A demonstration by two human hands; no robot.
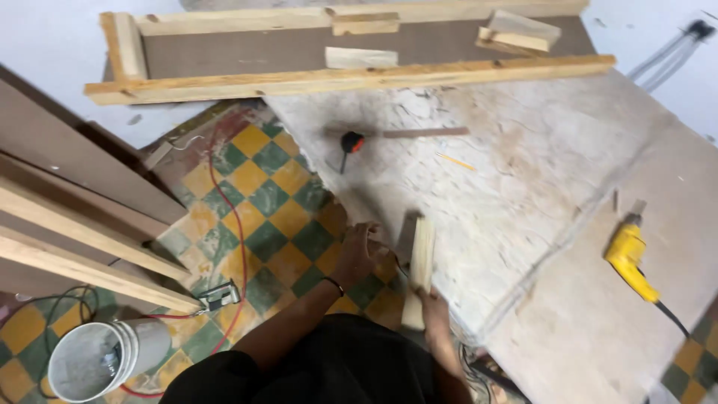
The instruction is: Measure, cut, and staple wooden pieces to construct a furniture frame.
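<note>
While the view is blurred around the hands, a short pale wooden block can be made out standing roughly upright against the near-left edge of a large worn board that lies flat over the tiled floor. The right hand grips the block at its lower end, the fingers wrapped together around the wood from below. The left hand sits just beside the block's upper left side, fingers curled toward it; whether they touch the wood or press a dark piece behind it cannot be told. A dark band circles the left wrist.

On the board, a red-and-black tool lies near the far-left corner, well apart from the hands, and a yellow power drill rests toward the right edge. Long timber lengths cross the board's far edge. A white bucket stands on the floor at lower left, with a red cable running over the tiles.
</note>
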